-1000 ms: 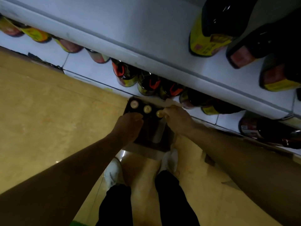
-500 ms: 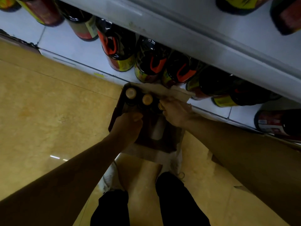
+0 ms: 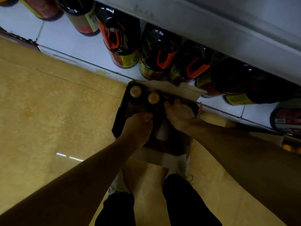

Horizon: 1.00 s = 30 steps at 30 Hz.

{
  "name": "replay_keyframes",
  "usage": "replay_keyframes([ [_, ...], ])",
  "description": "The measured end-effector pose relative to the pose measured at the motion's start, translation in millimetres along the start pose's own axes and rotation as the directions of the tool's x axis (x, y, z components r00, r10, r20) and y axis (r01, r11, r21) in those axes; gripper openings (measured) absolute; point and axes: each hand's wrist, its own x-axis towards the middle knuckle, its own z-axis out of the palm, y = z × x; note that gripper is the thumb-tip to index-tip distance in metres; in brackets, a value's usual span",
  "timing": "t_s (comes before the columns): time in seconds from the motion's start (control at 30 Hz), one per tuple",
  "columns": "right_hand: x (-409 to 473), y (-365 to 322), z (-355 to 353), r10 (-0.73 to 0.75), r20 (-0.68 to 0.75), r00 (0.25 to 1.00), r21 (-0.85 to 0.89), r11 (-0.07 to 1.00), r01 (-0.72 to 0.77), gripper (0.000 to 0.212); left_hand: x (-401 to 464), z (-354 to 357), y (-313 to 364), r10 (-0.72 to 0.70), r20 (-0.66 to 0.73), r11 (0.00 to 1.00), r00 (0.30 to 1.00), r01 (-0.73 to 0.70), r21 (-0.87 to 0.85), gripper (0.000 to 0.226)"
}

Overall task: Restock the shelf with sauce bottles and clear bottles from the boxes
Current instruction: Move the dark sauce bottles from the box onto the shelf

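Observation:
An open cardboard box (image 3: 123, 111) stands on the floor against the bottom shelf. Two dark sauce bottles with yellow caps (image 3: 135, 91) (image 3: 153, 98) stand in its far row. My right hand (image 3: 178, 114) curls over the top of a third bottle in that row, hiding its cap. My left hand (image 3: 137, 126) reaches into the box just behind, fingers curled down around a bottle top that the hand covers. The white bottom shelf (image 3: 73, 41) holds a row of large dark sauce jugs with orange handles (image 3: 164, 54).
The grey edge of the shelf above (image 3: 228, 30) overhangs the jugs. Tan tiled floor (image 3: 48, 111) spreads to the left. My legs and white shoes (image 3: 183, 165) are right behind the box. A box flap (image 3: 172, 88) leans on the shelf edge.
The view has dropped closer to the box and bottom shelf. My right hand has moved from touching the third cap to closing over it. My left hand stays in the box.

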Motion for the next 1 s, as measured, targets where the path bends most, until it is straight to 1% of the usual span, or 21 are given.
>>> replay_keyframes([
  [0.07, -8.4, 3.1, -2.6, 0.004, -0.035, 0.999, 0.033, 0.999, -0.003, 0.047, -2.9, -1.1, -0.3, 0.002, 0.001, 1.0, 1.0, -0.002, -0.004, 0.034],
  [0.17, -25.0, 4.7, -10.5, -0.037, -0.086, 0.996, 0.092, 0.995, 0.044, 0.034, -9.0, -3.8, 4.3, 0.01, 0.009, 1.0, 1.0, -0.01, 0.02, 0.035],
  [0.23, -40.0, 4.1, -18.2, -0.07, -0.099, 0.993, 0.09, 0.993, 0.079, 0.031, -16.5, -6.4, 11.9, -0.005, 0.018, 1.0, 1.0, 0.004, 0.024, 0.034],
  [0.3, -55.6, 4.8, -27.5, -0.126, -0.139, 0.982, 0.047, 0.99, 0.133, 0.031, -26.3, -9.7, 23.3, -0.003, 0.032, 1.0, 0.999, 0.002, 0.027, 0.033],
  [0.37, -71.2, 5.4, -39.0, -0.167, -0.187, 0.968, 0.021, 0.985, 0.174, 0.024, -36.6, -13.9, 36.1, 0.016, 0.047, 0.999, 0.999, -0.017, 0.035, 0.031],
  [0.43, -86.4, 3.7, -54.9, -0.182, -0.222, 0.958, 0.048, 0.979, 0.197, 0.018, -46.5, -19.7, 50.3, 0.038, 0.064, 0.997, 0.997, -0.043, 0.069, 0.029],
  [0.57, -118.4, -3.6, -90.5, -0.165, -0.278, 0.946, 0.032, 0.983, 0.181, 0.022, -67.2, -33.7, 80.1, 0.08, 0.101, 0.985, 0.992, -0.094, 0.147, 0.028],
  [0.67, -145.2, -9.3, -122.9, -0.133, -0.335, 0.933, 0.101, 0.979, 0.176, 0.024, -82.9, -44.8, 98.7, 0.137, 0.118, 0.98, 0.984, -0.152, 0.128, 0.021],
  [0.7, -154.8, -11.6, -134.2, -0.133, -0.357, 0.924, 0.109, 0.977, 0.183, 0.025, -89.1, -49.8, 104.5, 0.152, 0.126, 0.978, 0.98, -0.167, 0.122, 0.023],
  [0.8, -185.5, -18.4, -166.8, -0.131, -0.419, 0.898, 0.107, 0.975, 0.192, 0.028, -109.0, -66.2, 120.6, 0.244, 0.18, 0.957, 0.953, -0.267, 0.111, 0.041],
  [0.9, -217.0, -24.0, -198.6, -0.123, -0.462, 0.878, 0.091, 0.979, 0.185, 0.028, -131.8, -84.0, 137.9, 0.362, 0.239, 0.892, 0.901, -0.409, 0.194, 0.06],
  [1.0, -250.4, -29.3, -236.3, -0.126, -0.508, 0.852, 0.078, 0.978, 0.192, 0.026, -155.1, -104.1, 160.2, 0.417, 0.286, 0.874, 0.863, -0.466, 0.133, 0.086],
])
